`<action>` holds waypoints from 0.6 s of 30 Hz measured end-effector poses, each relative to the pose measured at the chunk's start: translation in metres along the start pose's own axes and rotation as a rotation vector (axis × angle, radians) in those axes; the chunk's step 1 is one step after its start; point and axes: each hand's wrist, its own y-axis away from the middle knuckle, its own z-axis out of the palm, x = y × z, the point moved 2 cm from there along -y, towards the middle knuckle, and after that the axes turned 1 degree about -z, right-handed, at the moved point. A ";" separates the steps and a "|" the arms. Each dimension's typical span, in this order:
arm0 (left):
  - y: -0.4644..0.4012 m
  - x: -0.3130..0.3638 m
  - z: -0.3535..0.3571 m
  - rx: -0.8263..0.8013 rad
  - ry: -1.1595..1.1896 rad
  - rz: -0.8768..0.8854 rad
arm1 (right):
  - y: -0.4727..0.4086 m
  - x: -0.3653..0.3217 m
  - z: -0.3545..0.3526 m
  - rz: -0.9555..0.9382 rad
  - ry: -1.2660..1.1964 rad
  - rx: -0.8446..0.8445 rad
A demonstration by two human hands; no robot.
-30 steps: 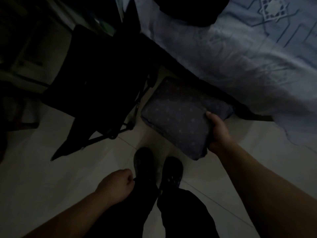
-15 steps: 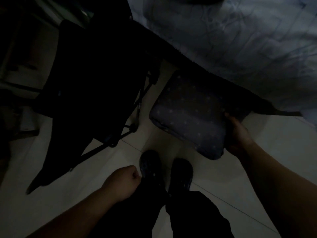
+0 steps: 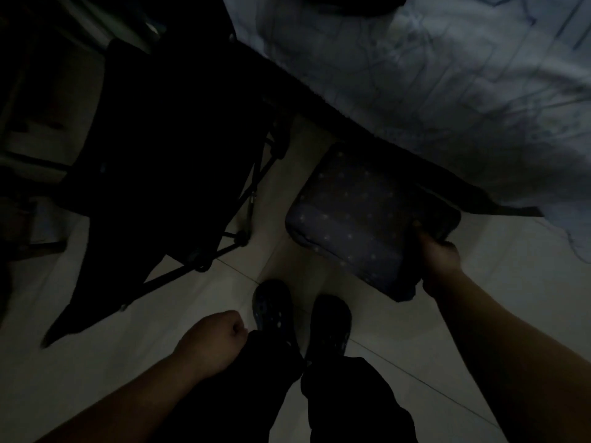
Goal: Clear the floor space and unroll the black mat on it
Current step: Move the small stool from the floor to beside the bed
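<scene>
The room is dim. A dark cushion (image 3: pixel 361 215) with small pale dots hangs just above the pale tiled floor (image 3: pixel 499 289), beside the bed's edge. My right hand (image 3: pixel 439 257) grips the cushion's right corner. My left hand (image 3: pixel 212 338) is a closed fist near my left knee, holding nothing. No black mat can be made out.
A black folding chair (image 3: pixel 166 161) with a thin metal frame stands to the left. A bed with a pale blue patterned sheet (image 3: pixel 431 78) fills the upper right. My two dark shoes (image 3: pixel 271 310) stand on the tiles at centre. Dark furniture sits at far left.
My right hand has carried the cushion to the right, toward the bed's edge, and its grip has shifted to the right corner. The left fist has barely moved.
</scene>
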 end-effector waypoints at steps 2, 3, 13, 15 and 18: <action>0.009 0.001 -0.003 0.025 0.011 -0.021 | 0.010 0.000 -0.007 -0.013 0.168 0.094; 0.017 0.001 -0.004 0.038 0.022 -0.030 | 0.020 0.000 -0.011 -0.028 0.291 0.109; 0.206 0.026 -0.039 0.051 0.106 0.007 | 0.278 -0.050 -0.043 -0.449 1.328 -0.752; 0.255 0.025 -0.046 0.083 0.172 -0.041 | 0.330 -0.065 -0.062 -0.485 1.432 -0.781; 0.321 0.015 -0.045 0.117 0.281 -0.094 | 0.392 -0.082 -0.092 -0.529 1.479 -0.791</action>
